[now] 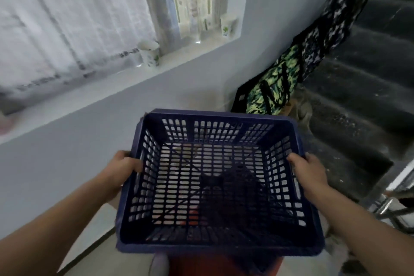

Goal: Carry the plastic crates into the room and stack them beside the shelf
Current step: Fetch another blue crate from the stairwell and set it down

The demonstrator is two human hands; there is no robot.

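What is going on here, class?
A person holds an empty blue crate in front of them. The left hand grips its left rim and the right hand its right rim. They are beside a white wall with paper cups on a window ledge, dark stairs and a patterned bag ahead. No shelf is in view.

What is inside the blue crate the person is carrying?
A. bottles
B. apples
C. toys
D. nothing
D: the blue crate holds nothing. Its mesh bottom is bare and the floor shows through the holes, while the left hand and the right hand grip its side rims.
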